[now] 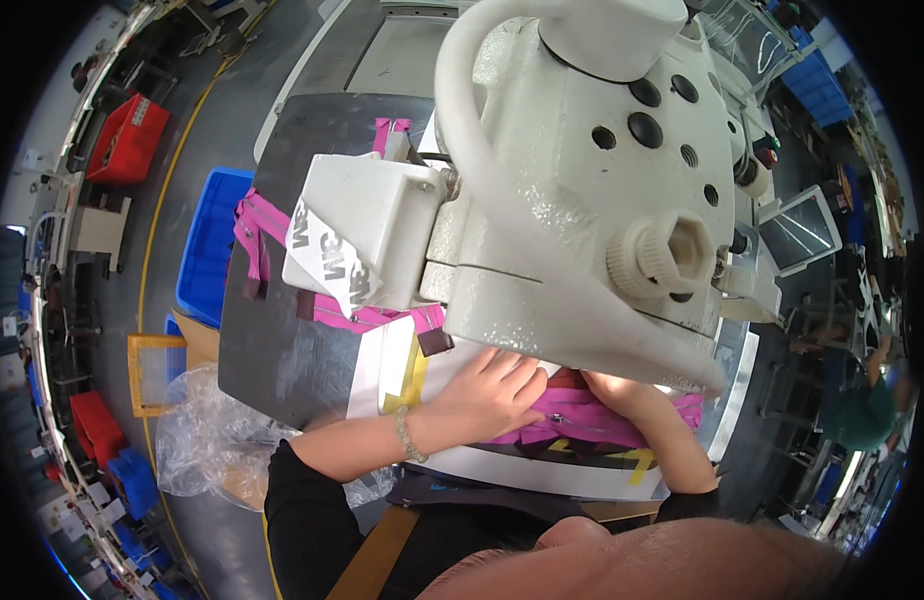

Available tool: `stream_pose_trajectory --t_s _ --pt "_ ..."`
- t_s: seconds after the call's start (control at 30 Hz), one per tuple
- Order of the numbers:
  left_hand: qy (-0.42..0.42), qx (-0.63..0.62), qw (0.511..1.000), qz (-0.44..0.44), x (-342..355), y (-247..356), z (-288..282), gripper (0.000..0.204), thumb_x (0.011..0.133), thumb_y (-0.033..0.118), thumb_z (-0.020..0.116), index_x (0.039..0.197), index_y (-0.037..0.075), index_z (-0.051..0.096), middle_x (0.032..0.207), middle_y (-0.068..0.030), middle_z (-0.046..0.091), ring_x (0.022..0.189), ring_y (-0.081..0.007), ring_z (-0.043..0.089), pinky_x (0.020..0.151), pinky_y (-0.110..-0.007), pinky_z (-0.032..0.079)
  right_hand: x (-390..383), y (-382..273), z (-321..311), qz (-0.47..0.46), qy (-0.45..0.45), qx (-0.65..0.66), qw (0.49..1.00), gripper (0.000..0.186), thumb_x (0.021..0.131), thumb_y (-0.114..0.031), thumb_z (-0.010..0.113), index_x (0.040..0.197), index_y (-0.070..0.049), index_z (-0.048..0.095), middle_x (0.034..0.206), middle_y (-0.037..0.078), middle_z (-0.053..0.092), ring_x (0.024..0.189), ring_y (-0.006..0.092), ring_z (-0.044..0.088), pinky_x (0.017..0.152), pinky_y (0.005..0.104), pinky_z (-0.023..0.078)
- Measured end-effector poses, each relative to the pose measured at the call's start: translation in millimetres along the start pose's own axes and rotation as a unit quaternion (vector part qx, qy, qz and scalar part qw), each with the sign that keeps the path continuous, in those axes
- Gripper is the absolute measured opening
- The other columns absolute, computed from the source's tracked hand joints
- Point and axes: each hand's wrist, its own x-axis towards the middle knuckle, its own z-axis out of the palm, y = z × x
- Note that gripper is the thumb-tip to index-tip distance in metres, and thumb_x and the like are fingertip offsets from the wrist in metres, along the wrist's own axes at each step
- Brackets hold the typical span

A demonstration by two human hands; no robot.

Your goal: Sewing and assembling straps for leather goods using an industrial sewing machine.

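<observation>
A bulky cream-coloured machine head (542,230), which looks like an industrial sewing machine, fills the middle and covers the spot where my fingers point. Just in front of it, my left hand (492,395) lies with fingers stretched out beside a magenta fabric piece (582,418) with dark trim; some fingertips go under the casing. My right hand (622,393) rests at the far side of the same piece, its fingers mostly hidden by the machine. White plate (382,365) with yellow tape (410,385) lies beneath. Magenta zipper strips (372,317) trail out at the left.
A dark grey table top (272,350) extends left, with more magenta strips (257,230) hanging over its edge. Beside it stand a blue bin (210,245), a yellow crate (154,372) and clear plastic wrap (207,430). A screen (800,228) stands right; another person (862,410) is beyond.
</observation>
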Motion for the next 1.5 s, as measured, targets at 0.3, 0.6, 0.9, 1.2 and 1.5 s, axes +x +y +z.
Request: stream_pose_trajectory --t_s 0.3,0.6,0.9,1.2,1.5 --pt "0.02 0.023 0.999 0.014 1 -4 -4 0.039 0.07 0.033 0.074 0.092 0.003 0.062 0.11 -0.0124 0.06 0.107 -0.0269 0.055 0.092 -0.041 0.043 18 -50 6 0.086 -0.055 -0.075 0.992 0.028 0.071 -0.003 0.069 0.099 -0.004 0.068 0.1 0.007 0.067 0.096 0.0223 0.064 0.084 0.0375 0.051" --pt "0.043 -0.079 0.996 -0.004 -10 -19 -1 0.03 0.08 0.025 0.068 0.099 0.002 0.062 0.115 -0.0134 0.061 0.11 -0.0256 0.056 0.096 -0.04 0.043 37 -52 0 0.141 0.005 0.005 0.99 0.03 0.069 0.001 0.072 0.098 -0.004 0.069 0.094 0.008 0.069 0.089 0.0246 0.066 0.082 0.037 0.052" --pt "0.089 0.004 0.994 -0.056 -5 -43 -11 0.034 0.081 0.013 0.064 0.112 0.001 0.062 0.112 -0.0068 0.063 0.108 -0.0191 0.056 0.091 -0.036 0.041 46 -32 -9 0.058 0.005 0.034 0.998 0.026 0.07 -0.003 0.074 0.096 -0.004 0.069 0.097 0.008 0.069 0.08 0.0223 0.069 0.067 0.031 0.057" --pt "0.077 0.025 0.997 0.004 -4 -58 -13 0.033 0.084 0.013 0.053 0.114 0.002 0.061 0.114 -0.0034 0.062 0.11 -0.0161 0.055 0.092 -0.034 0.04 47 -27 -9 0.02 0.005 0.033 0.999 0.03 0.067 -0.004 0.075 0.097 -0.004 0.068 0.099 0.007 0.068 0.085 0.0224 0.068 0.067 0.0305 0.057" --pt "0.027 0.08 0.994 0.072 -1 -74 -17 0.035 0.083 0.016 0.056 0.116 0.007 0.062 0.118 0.0021 0.06 0.105 -0.0098 0.055 0.083 -0.029 0.044 41 -19 -5 0.011 0.009 0.05 0.999 0.03 0.073 -0.007 0.075 0.102 -0.007 0.069 0.104 0.007 0.068 0.082 0.0208 0.069 0.07 0.03 0.058"
